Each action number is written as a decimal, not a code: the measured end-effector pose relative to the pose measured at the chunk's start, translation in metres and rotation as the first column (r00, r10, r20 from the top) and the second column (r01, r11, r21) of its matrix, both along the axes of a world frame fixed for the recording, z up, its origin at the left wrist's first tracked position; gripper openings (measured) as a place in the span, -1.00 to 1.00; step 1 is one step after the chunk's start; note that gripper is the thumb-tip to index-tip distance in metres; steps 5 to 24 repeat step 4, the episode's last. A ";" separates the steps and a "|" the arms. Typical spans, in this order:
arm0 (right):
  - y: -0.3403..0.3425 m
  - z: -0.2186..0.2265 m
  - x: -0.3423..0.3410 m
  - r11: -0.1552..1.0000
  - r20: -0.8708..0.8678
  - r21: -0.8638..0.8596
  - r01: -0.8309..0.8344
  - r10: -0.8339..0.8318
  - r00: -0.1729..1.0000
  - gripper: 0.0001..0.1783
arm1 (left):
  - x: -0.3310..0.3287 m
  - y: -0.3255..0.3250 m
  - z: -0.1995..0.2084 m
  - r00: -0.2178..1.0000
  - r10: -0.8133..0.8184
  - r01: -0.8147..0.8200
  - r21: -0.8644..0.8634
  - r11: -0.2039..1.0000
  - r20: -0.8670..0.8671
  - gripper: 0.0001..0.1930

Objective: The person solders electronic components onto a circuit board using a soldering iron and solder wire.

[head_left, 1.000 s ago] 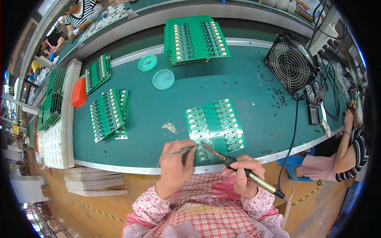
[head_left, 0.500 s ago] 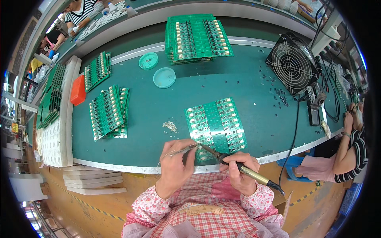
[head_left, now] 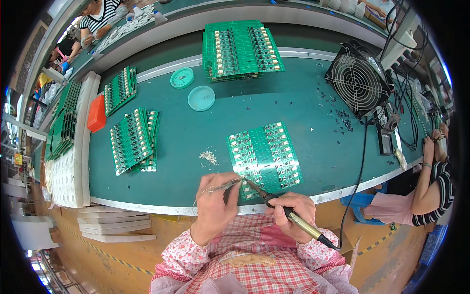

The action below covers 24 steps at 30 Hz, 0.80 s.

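Observation:
A green circuit board panel (head_left: pixel 264 159) with rows of small white and black parts lies at the table's front edge. My left hand (head_left: pixel 214 208) is closed on slim metal tweezers (head_left: pixel 226 185), whose tips reach the panel's lower left part. A thin wire (head_left: pixel 195 203) curves out beside that hand. My right hand (head_left: pixel 295 215) grips a soldering iron (head_left: pixel 304 225) with a black and gold handle. The iron's tip meets the tweezers' tips over the panel's near left corner; whether they touch is too small to tell.
Loose pale parts (head_left: pixel 209 157) lie left of the panel. Two turquoise lids (head_left: pixel 201 98), stacked boards (head_left: pixel 245 49), more boards (head_left: pixel 131 139) and an orange-red box (head_left: pixel 96 113) stand farther off. At right are a black fan (head_left: pixel 360 81), black scraps (head_left: pixel 344 120) and the iron's cord (head_left: pixel 360 166).
My right hand and the soldering iron have shifted slightly left, the handle tilting more steeply. The left hand with the tweezers stays almost in place.

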State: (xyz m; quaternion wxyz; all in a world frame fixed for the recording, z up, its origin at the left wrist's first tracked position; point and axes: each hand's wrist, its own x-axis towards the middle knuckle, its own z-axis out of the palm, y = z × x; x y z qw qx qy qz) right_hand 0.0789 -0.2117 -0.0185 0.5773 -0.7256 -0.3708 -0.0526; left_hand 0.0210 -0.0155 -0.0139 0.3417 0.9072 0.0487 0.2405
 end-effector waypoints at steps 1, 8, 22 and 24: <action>0.000 0.000 0.000 1.000 0.002 0.000 0.001 -0.001 1.000 -0.81 | 0.000 0.000 0.000 1.000 0.000 0.000 -0.006 1.000 -0.001 -0.85; 0.000 -0.004 0.000 0.999 0.063 0.038 0.012 -0.015 0.998 -0.76 | 0.000 0.000 0.000 1.000 0.003 -0.003 -0.031 0.999 -0.016 -0.82; 0.000 -0.004 0.000 0.999 0.063 0.038 0.012 -0.015 0.998 -0.76 | 0.000 0.000 0.000 1.000 0.003 -0.003 -0.031 0.999 -0.016 -0.82; 0.000 -0.004 0.000 0.999 0.063 0.038 0.012 -0.015 0.998 -0.76 | 0.000 0.000 0.000 1.000 0.003 -0.003 -0.031 0.999 -0.016 -0.82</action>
